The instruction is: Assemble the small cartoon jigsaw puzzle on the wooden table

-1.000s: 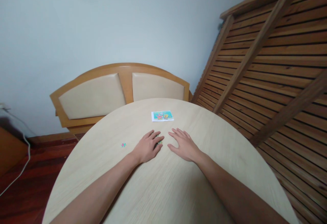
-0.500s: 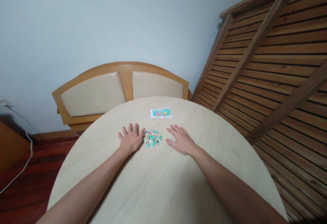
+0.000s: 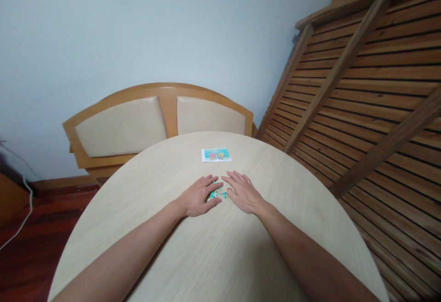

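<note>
A small heap of jigsaw puzzle pieces point(image 3: 217, 194), teal with white and dark bits, lies on the pale round table point(image 3: 193, 256). My left hand point(image 3: 200, 195) rests over the heap's left side, fingers stretched out and pointing right, covering part of it. On the right side my right hand point(image 3: 242, 192) lies with its fingers spread, thumb at the pieces' edge. The fingertips of both hands come close together above the heap. Beyond them lies a picture card point(image 3: 216, 155), teal with a pink and a yellow cartoon figure.
Behind the table stands a wooden headboard point(image 3: 170, 109) with cream padded panels against a pale wall point(image 3: 144, 26). A slatted wooden frame point(image 3: 344, 95) leans on the right. At left, a white cable point(image 3: 28, 196) hangs down to the dark red floor point(image 3: 62, 219).
My left hand has moved right and turned inward over the puzzle pieces, which now sit more to the right and closer together. My right hand has barely shifted.
</note>
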Demonstrator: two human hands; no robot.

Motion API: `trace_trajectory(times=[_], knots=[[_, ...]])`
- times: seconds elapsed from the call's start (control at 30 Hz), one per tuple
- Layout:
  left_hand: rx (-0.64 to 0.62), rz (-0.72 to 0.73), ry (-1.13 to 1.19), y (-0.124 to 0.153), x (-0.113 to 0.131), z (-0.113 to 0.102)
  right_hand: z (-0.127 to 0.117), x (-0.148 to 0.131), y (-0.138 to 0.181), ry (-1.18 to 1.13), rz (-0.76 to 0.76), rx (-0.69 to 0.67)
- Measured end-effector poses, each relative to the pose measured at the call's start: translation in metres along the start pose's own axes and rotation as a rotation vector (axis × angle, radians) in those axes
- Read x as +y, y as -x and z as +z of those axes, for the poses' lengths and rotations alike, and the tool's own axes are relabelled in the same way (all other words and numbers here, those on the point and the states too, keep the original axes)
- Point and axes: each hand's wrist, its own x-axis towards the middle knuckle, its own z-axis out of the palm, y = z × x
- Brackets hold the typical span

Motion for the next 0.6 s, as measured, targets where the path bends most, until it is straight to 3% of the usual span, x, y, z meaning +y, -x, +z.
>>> trace_trajectory(times=[0.17, 0.33, 0.5, 0.6], knots=[[0.055, 0.076, 0.12, -0.001, -0.004, -0.001, -0.001, 0.002, 0.0, -0.041, -0.097, -0.084], [0.17, -0.128, 0.164, 0.01, -0.012, -0.003, -0.006, -0.002, 0.003, -0.088, -0.154, -0.088], [-0.013, -0.138, 0.044, 0.012, -0.006, 0.001, -0.007, -0.004, 0.003, -0.112, -0.254, -0.097], [-0.061, -0.12, 0.011, 0.001, 0.004, 0.005, -0.006, -0.004, 0.002, -0.111, -0.271, -0.109]])
